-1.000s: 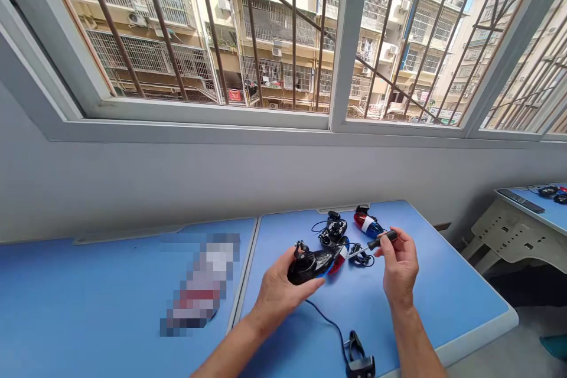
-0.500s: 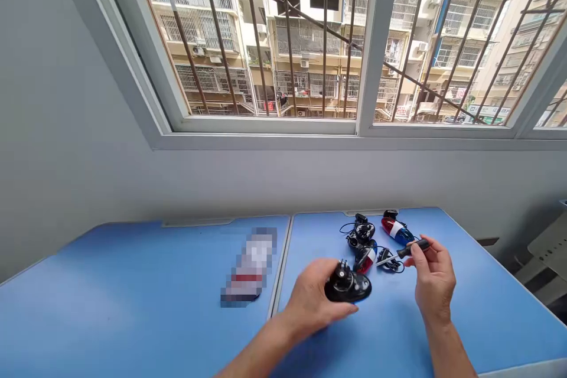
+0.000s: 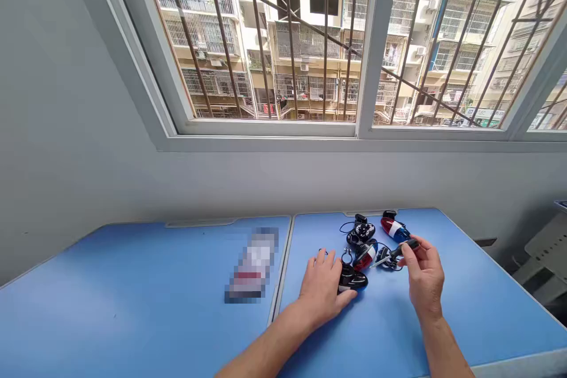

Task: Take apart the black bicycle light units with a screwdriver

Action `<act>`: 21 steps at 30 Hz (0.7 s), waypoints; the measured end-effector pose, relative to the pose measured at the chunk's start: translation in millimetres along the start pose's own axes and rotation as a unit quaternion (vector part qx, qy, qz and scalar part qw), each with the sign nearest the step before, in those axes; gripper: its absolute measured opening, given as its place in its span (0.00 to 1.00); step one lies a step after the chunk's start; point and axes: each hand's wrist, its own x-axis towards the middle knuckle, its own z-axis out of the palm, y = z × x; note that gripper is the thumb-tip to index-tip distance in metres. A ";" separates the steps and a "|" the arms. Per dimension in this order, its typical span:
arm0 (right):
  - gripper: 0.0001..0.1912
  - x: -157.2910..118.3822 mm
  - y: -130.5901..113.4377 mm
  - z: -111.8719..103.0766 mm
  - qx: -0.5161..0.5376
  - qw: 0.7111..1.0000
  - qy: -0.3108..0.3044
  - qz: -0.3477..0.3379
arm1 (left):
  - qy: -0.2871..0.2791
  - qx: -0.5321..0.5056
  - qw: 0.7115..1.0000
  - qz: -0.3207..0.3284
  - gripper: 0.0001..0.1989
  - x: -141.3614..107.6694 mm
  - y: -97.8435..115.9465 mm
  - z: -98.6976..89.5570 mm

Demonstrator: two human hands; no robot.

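My left hand (image 3: pixel 325 286) rests over a glossy black oval device (image 3: pixel 353 277) low over the blue tabletop, thumb along its near side and fingers over its left end. A white and blue underside shows below the black shell. A small black ring-shaped clamp (image 3: pixel 346 256) stands just behind it. In my right hand (image 3: pixel 423 274), thumb and fingers pinch the black handle of a screwdriver (image 3: pixel 404 248). Its metal shaft points left and slightly down, toward a red, white and blue oval device (image 3: pixel 366 256). The screwdriver tip touches nothing that I can make out.
Behind my hands lie a black device with white markings (image 3: pixel 365 230), another red, white and blue oval device (image 3: pixel 395 228) and a coiled black cable (image 3: pixel 388 258). A blurred-out flat item (image 3: pixel 253 266) lies left of the table seam. A wall and barred window stand behind.
My left hand has lowered the black oval device toward the table and turned over it, palm down. My right hand has shifted slightly left with the screwdriver.
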 end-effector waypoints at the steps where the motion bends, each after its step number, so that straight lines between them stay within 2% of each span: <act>1: 0.23 0.0 0.3 -0.2 -0.004 1.000 -0.001 0.003 | -0.008 -0.004 1.000 -0.002 0.30 -1.8 1.3 -2.5; 3: 0.23 -0.1 0.8 -0.7 -0.012 1.000 -0.005 0.004 | -0.017 -0.014 1.000 0.002 0.34 -6.7 1.6 -4.8; 5: 0.23 -0.1 1.3 -1.2 -0.021 1.000 -0.009 0.003 | 0.001 -0.022 1.000 0.015 0.35 -13.0 -3.4 -2.9; 7: 0.23 0.0 1.6 -1.8 -0.026 1.000 -0.014 0.002 | 0.061 -0.020 0.997 0.034 0.30 -20.8 -15.9 2.1; 9: 0.22 0.3 1.8 -2.0 -0.025 1.000 -0.017 0.000 | 0.159 0.001 0.986 0.046 0.26 -29.6 -36.1 7.3; 11: 0.22 0.6 1.8 -1.7 -0.021 1.000 -0.019 -0.003 | 0.261 0.051 0.964 0.005 0.25 -38.7 -61.3 8.9; 13: 0.22 0.5 1.6 -0.4 -0.018 1.000 -0.021 -0.005 | 0.300 0.102 0.940 -0.127 0.28 -46.5 -86.1 5.1; 15: 0.22 -0.2 1.0 1.6 -0.022 0.999 -0.026 -0.007 | 0.261 0.132 0.923 -0.250 0.32 -52.1 -105.1 -2.5; 16: 0.21 -0.7 0.5 2.6 -0.026 0.999 -0.030 -0.008 | 0.233 0.138 0.918 -0.290 0.34 -54.1 -111.4 -6.6; 19: 0.21 -2.3 -1.2 4.8 -0.037 0.999 -0.033 -0.008 | 0.163 0.142 0.916 -0.338 0.37 -57.1 -118.2 -14.7; 21: 0.21 -2.6 -2.4 5.0 -0.040 0.999 -0.031 -0.008 | 0.151 0.138 0.918 -0.340 0.37 -57.4 -117.1 -15.7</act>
